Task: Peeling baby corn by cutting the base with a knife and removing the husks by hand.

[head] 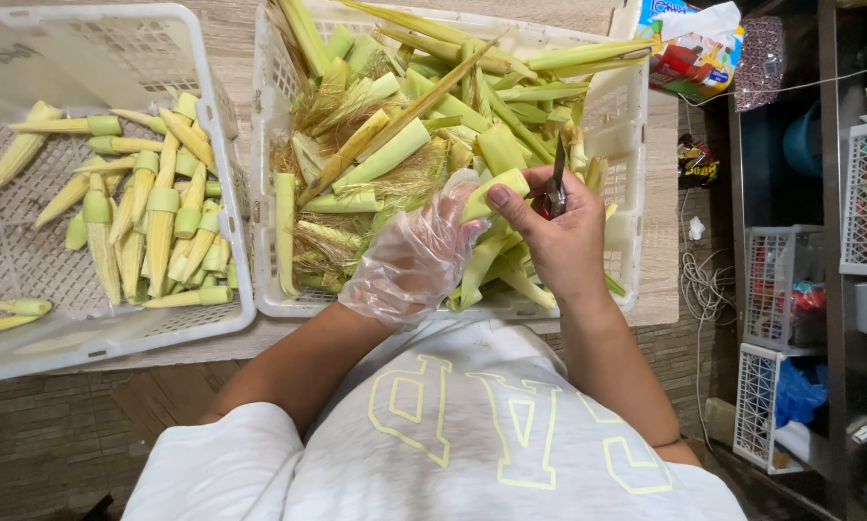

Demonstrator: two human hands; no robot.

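My left hand (412, 259), in a clear plastic glove, grips a green-husked baby corn ear (496, 189) over the near edge of a white basket (626, 135). My right hand (561, 236) is bare, holds a small dark-bladed knife (557, 179) with the blade pointing up, and presses its thumb on the same ear. The basket is full of unhusked ears, loose husks (395, 145) and corn silk. A second white basket (216, 135) to the left holds several peeled yellow baby corns (158, 217) with green stub ends.
Both baskets rest on a light woven-pattern tabletop (660, 222). A colourful packet (689, 48) lies at the far right corner. Right of the table are white wire crates (776, 280), a coiled white cord (703, 289) and dark shelving. My white shirt fills the bottom.
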